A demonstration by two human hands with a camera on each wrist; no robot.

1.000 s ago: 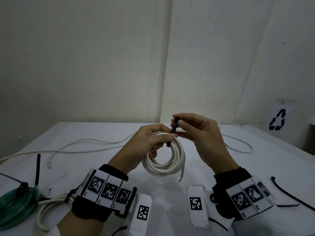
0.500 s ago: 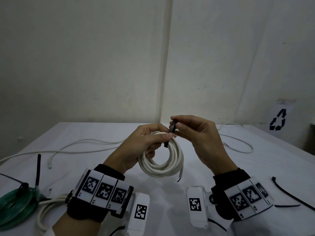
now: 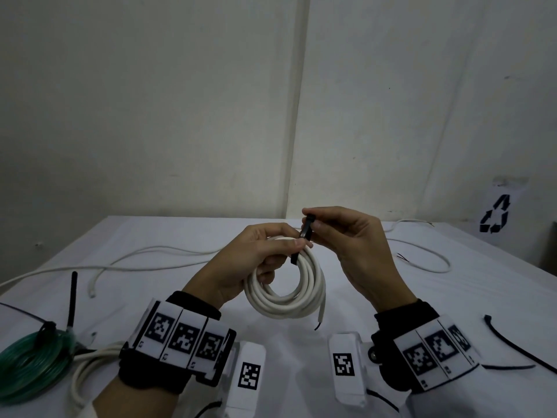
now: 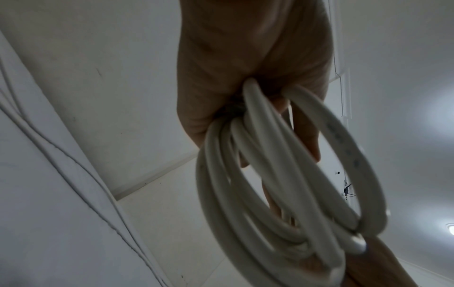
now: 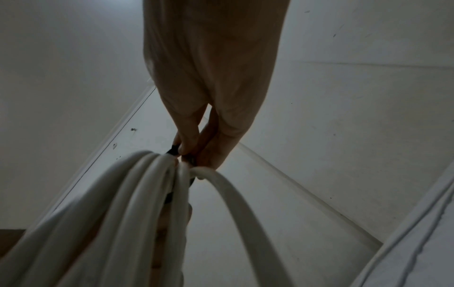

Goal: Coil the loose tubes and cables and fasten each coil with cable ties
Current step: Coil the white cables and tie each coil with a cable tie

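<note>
Left hand (image 3: 250, 260) has its fingers wrapped round the top of the white coil (image 3: 286, 294), holding it up off the table (image 3: 376, 285). Right hand (image 3: 352, 242) pinches a black tie (image 3: 305, 233) right at the coil's top, between thumb and fingertips. A green coil (image 3: 27, 366) sits far left, a spare tie (image 3: 518, 345) lies on the right.

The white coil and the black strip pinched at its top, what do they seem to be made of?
White coil: likely cable in a smooth matte plastic jacket; it bends in even loops without kinks. Black strip: probably a stiff nylon cable tie, thin and dark.
</note>
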